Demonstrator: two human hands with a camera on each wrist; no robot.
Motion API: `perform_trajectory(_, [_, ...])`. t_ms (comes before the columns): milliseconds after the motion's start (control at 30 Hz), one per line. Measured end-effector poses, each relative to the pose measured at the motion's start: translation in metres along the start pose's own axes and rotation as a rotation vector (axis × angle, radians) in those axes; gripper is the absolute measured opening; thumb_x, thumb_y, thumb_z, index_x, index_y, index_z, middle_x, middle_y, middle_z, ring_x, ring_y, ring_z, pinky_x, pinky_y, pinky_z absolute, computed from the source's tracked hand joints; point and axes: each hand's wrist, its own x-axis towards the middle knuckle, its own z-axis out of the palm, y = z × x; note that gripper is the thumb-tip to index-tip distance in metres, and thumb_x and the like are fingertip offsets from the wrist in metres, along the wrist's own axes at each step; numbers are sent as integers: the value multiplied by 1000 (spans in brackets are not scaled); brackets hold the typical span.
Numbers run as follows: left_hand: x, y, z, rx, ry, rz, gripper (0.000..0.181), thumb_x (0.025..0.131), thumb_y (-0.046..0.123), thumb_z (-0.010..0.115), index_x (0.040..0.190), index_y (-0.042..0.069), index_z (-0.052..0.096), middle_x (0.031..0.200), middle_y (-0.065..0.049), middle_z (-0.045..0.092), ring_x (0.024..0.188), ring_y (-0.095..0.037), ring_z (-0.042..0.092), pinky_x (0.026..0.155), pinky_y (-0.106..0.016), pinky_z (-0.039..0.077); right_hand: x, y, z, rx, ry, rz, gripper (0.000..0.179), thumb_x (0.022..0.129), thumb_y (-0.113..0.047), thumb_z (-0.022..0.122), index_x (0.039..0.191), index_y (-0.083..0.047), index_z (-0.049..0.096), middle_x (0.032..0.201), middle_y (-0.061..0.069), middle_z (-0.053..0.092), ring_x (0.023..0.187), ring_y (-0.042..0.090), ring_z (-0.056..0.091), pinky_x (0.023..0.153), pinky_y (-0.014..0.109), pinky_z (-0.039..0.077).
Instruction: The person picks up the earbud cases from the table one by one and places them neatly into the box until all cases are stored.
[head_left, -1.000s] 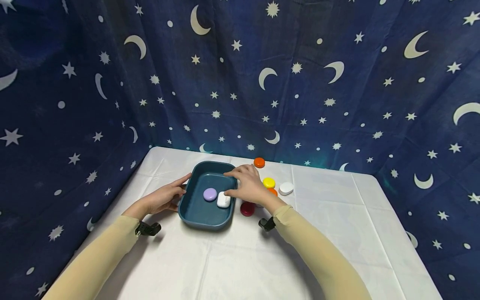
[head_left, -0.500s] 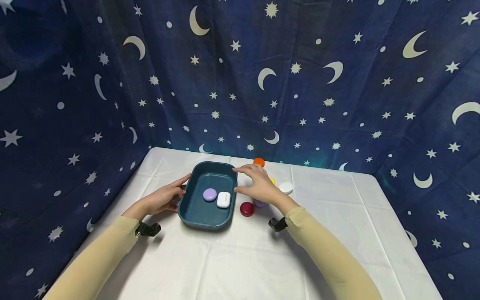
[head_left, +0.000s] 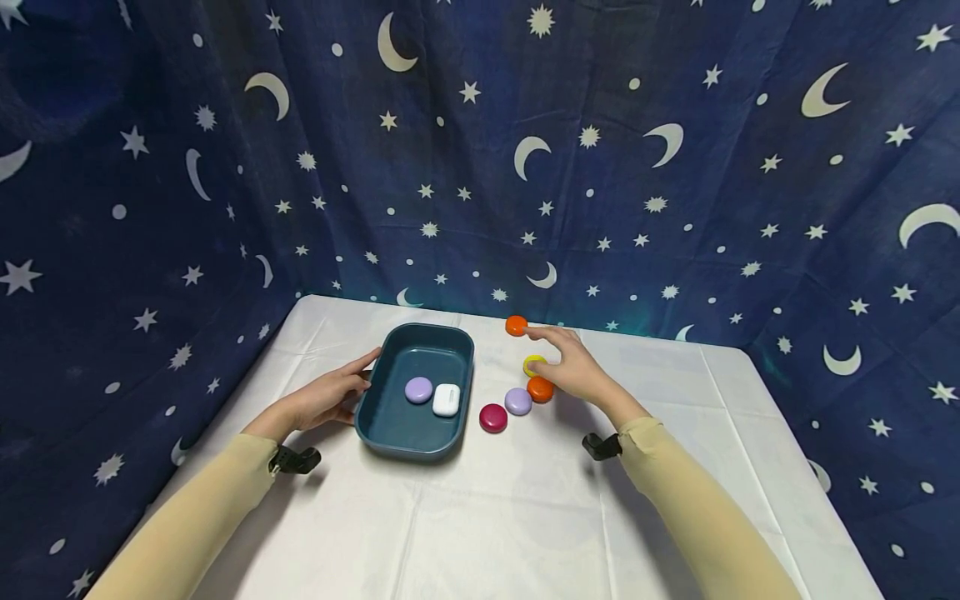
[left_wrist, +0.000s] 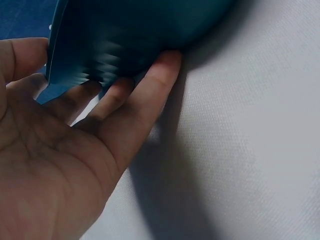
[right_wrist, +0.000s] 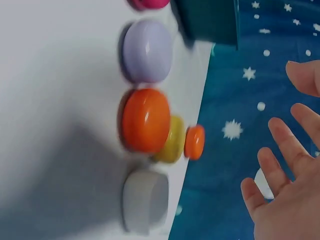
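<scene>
Touching tray (head_left: 397, 427) toward left edge of surface (head_left: 510, 517) with left grip (head_left: 328, 398) spread apart; hovering with right grip (head_left: 576, 367), likewise apart, near yellow disc (right_wrist: 175, 140) toward far edge.

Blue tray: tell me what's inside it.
The blue tray holds a lilac disc and, beside it, a rounded white piece. The floor under both is covered and can't be seen.
</scene>
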Motion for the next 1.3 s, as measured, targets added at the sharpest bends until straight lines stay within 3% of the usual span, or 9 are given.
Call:
perform_trajectory(167, [0, -1, -1, 0, 0, 6, 73, 104, 12, 41, 165, 37, 10, 160, -24, 30, 128, -33, 48, 83, -51, 55, -7, 20, -10, -43, -4, 34, 58, 92, -23, 66, 149, -24, 54, 150, 1, 50, 144, 30, 32, 113, 64, 26])
perform_trajectory(333, [-1, -2, 0, 0, 2, 13, 72, 105, 13, 42, 165, 37, 10, 152, -26, 39, 123, -31, 52, 83, -50, 55, -11, 46, -18, -52, 5, 47, 63, 90, -15, 64, 151, -17, 52, 148, 8, 52, 142, 35, 34, 112, 63, 27])
perform_trajectory(633, [-3, 0, 1, 8, 13, 8, 71, 105, 14, 41, 165, 36, 11, 152, -24, 38, 128, -32, 46, 82, -50, 55, -14, 75, -26, -56, -46, 126, 68, 87, -8, 60, 154, -12, 47, 149, 14, 51, 141, 40, 31, 111, 67, 24])
perform_trajectory(833, [-4, 1, 2, 8, 11, 6, 71, 105, 13, 41, 165, 37, 11, 156, -24, 36, 130, -33, 46, 83, -50, 55, -12, 89, -26, -57, -112, 183, 73, 86, -14, 70, 154, -8, 45, 141, 20, 54, 133, 41, 36, 109, 65, 29])
perform_trajectory(1033, [-4, 0, 2, 9, 8, 4, 72, 105, 13, 41, 165, 37, 10, 158, -24, 34, 133, -33, 45, 84, -49, 55, -9, 97, -26, -78, -159, 250, 76, 86, -26, 79, 154, -14, 46, 141, 17, 53, 129, 37, 38, 108, 64, 31])
perform_trajectory(1300, [-2, 0, 2, -8, 6, 2, 73, 104, 12, 42, 165, 38, 11, 160, -22, 32, 139, -34, 39, 84, -50, 54, -6, 99, -25, -96, -167, 271, 68, 84, -28, 83, 146, -20, 56, 139, 14, 55, 127, 36, 37, 106, 63, 29])
